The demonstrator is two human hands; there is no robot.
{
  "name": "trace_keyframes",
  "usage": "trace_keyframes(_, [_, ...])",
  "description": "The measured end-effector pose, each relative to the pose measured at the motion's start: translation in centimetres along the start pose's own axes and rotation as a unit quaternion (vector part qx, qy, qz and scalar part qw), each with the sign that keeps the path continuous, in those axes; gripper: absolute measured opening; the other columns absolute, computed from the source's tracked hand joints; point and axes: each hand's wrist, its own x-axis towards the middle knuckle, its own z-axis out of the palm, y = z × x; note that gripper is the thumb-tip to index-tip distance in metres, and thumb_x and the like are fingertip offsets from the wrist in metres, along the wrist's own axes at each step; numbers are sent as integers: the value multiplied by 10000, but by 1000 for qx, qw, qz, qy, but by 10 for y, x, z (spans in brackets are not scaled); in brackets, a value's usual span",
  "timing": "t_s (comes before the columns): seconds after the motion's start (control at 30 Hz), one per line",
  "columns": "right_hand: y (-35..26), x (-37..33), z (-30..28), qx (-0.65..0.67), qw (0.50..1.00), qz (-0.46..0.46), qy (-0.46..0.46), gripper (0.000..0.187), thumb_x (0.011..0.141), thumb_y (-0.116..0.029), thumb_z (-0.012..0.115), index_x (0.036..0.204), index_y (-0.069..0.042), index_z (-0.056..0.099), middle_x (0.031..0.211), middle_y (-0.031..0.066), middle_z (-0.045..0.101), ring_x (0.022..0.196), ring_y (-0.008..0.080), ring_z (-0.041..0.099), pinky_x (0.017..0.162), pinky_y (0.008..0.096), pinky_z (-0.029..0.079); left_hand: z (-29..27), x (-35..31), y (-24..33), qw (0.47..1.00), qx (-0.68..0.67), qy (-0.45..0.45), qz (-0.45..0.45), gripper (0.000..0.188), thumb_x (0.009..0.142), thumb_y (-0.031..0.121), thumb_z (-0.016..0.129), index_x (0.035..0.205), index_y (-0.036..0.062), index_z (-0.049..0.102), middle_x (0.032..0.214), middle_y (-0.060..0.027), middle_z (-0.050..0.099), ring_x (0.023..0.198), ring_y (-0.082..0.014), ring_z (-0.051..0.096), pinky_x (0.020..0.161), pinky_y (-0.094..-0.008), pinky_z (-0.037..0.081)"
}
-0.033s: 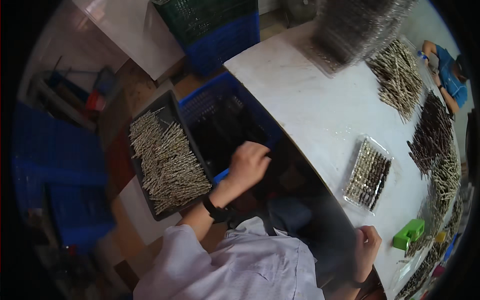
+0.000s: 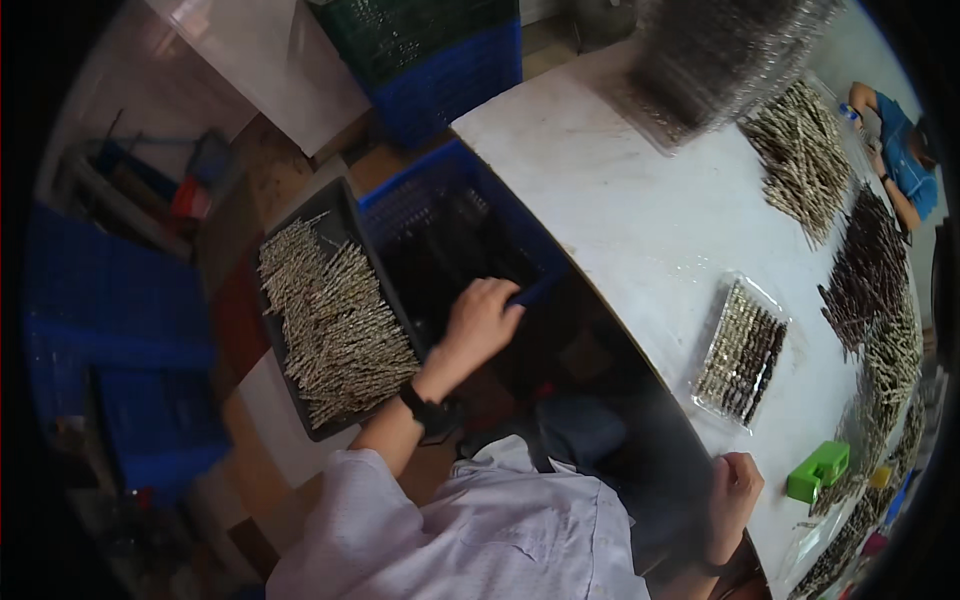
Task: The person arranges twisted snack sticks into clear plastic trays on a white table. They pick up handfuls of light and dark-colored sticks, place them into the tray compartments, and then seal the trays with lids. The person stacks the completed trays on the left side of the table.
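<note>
My left hand (image 2: 482, 325) reaches over the near side of a blue crate (image 2: 420, 172), its fingers curled down. Whatever they hold, if anything, is hidden. Left of that wrist, a black tray (image 2: 352, 225) carries many thin speckled twisted sticks (image 2: 345, 330). My right hand (image 2: 735, 495) rests curled at the edge of the white table (image 2: 600, 210), and its palm is out of sight. Beyond it lies a clear plastic tray (image 2: 708, 402) with rows of pale and dark twisted pieces (image 2: 742, 350). A green block-shaped tool (image 2: 820, 470) sits to the right of this tray.
A tall stack of clear plastic trays (image 2: 725, 70) stands at the table's far end. Piles of pale sticks (image 2: 800, 155) and dark sticks (image 2: 868, 265) line its right side. Past them is another person (image 2: 905, 150) in blue. Green and blue crates (image 2: 430, 70) are stacked behind.
My left hand has shifted slightly to the left, fingers still curled. The table and its contents sit a touch farther right in view. My right hand stays put.
</note>
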Motion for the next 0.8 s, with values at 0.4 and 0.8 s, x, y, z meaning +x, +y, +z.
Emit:
trace_keyframes(0.4, [13,-16,43,-134,977,53,156,215,934,-73,590,747,-3,509,666,134,462,599,288,479,558,411,349,121,125,-214,938,103,-286,-169,218,857,184,619,958,27,730,1025,-233,691,994,-384,672,878,-435,547])
trace_keyframes(0.8, [-10,3,47,-182,963,10,200,448,1012,-257,563,634,-48,448,551,59,376,449,184,345,441,319,295,264,120,-231,897,-188,-173,-361,189,870,206,645,897,25,692,914,-158,672,861,-293,653,764,-391,529])
